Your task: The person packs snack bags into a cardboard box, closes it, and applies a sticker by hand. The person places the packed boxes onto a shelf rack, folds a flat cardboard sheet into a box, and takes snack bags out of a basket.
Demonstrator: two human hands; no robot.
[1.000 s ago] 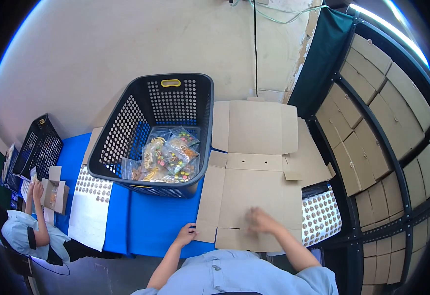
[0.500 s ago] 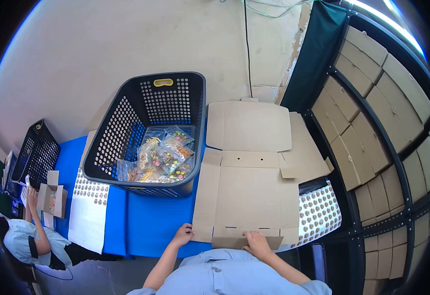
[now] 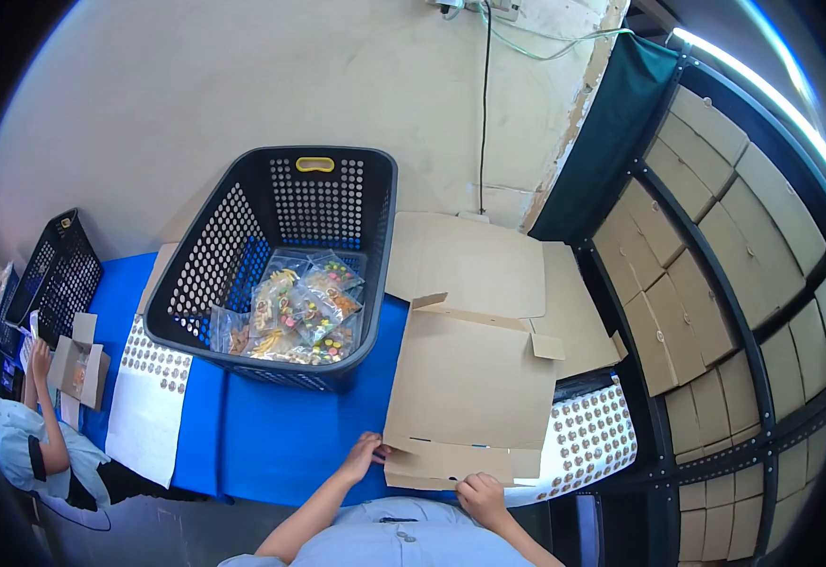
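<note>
A partly folded cardboard box [image 3: 474, 378] lies in front of me, its lid panel spread toward the wall. At its near left corner, my left hand [image 3: 366, 457] has its fingers closed on the cardboard edge. My right hand [image 3: 482, 497] is curled over the front flap [image 3: 451, 465], fingers on its near edge. The left side panel stands folded up, with a small tab [image 3: 429, 300] sticking up at its far end. A second tab [image 3: 547, 348] shows at the far right corner.
Left of the box stands a black perforated basket [image 3: 332, 203] with several bagged snacks [image 3: 304, 307]. Sticker sheets [image 3: 590, 435] lie right and left on the blue cloth [image 3: 281, 425]. Shelves of cartons [image 3: 654, 331] rise at right. At far left a co-worker [image 3: 40, 449] handles an open box [image 3: 80, 369].
The left side panel has been folded up from flat. The front flap now lies lower and nearer my body, and my right hand has moved to its near edge. The view has shifted.
</note>
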